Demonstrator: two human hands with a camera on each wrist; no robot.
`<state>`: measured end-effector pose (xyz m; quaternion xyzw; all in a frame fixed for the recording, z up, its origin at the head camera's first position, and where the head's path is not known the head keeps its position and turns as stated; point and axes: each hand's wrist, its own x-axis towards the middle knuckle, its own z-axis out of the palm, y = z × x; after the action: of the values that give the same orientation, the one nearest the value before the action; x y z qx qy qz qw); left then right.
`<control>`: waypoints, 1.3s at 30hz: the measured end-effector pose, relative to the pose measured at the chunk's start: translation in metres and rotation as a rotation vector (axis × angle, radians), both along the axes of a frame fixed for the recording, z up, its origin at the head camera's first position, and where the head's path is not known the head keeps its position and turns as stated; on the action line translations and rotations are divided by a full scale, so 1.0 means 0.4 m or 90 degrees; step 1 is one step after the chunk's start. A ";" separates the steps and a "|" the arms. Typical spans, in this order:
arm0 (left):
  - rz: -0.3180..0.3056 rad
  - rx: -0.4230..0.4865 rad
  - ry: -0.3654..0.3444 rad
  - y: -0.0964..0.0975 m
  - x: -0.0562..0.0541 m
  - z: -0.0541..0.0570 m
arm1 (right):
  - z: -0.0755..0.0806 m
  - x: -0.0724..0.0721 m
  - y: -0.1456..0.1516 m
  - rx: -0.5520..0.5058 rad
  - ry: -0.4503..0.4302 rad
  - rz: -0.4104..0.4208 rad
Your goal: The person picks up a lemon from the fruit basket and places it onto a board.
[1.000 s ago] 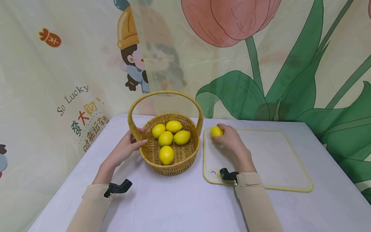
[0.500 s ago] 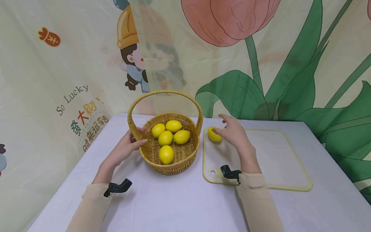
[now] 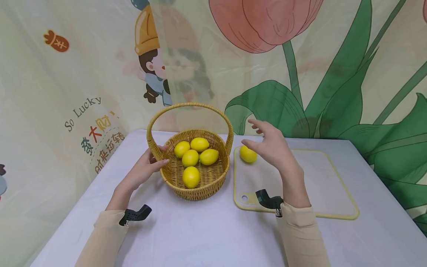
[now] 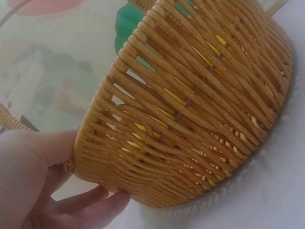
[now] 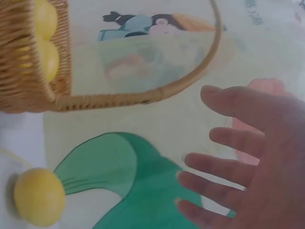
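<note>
A round wicker basket (image 3: 197, 194) with a tall arched handle stands left of centre, holding several yellow lemons (image 3: 191, 177). My left hand (image 3: 145, 167) grips its left rim at the foot of the handle, thumb over the edge. In the left wrist view that hand's fingers lie against the woven wall (image 4: 190, 119). One lemon (image 3: 248, 154) rests on the far left corner of a white cutting board (image 3: 320, 185). Just above and to the right of it is my right hand (image 3: 273, 146), fingers spread and holding nothing. The right wrist view shows this lemon (image 5: 39, 196) apart from the fingers.
The yellow-edged board lies to the right of the basket on a white-covered table (image 3: 200, 233). Behind the table hangs a printed cloth (image 3: 287, 66) with a tulip and cartoon figures. Small black cameras (image 3: 268, 200) are strapped at both wrists.
My right hand has let go of the lemon on the board, opened its fingers and lifted up and to the right. My left hand has kept its hold on the basket.
</note>
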<state>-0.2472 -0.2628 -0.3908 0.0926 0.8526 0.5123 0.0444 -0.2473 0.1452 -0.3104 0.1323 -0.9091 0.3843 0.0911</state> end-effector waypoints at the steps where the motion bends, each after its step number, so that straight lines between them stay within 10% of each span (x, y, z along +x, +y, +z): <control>1: 0.000 0.000 -0.001 0.000 -0.001 -0.001 | 0.006 0.006 -0.002 -0.008 0.014 0.006; 15: -0.007 0.004 0.002 0.002 -0.011 -0.007 | 0.049 0.075 -0.088 0.011 0.197 0.169; 39: -0.001 0.009 -0.011 -0.001 -0.007 0.007 | -0.077 0.039 -0.311 0.175 -0.050 0.277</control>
<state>-0.2499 -0.2632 -0.3878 0.0893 0.8484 0.5193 0.0512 -0.2319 0.0207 -0.3412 0.3212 -0.9056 0.2727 -0.0479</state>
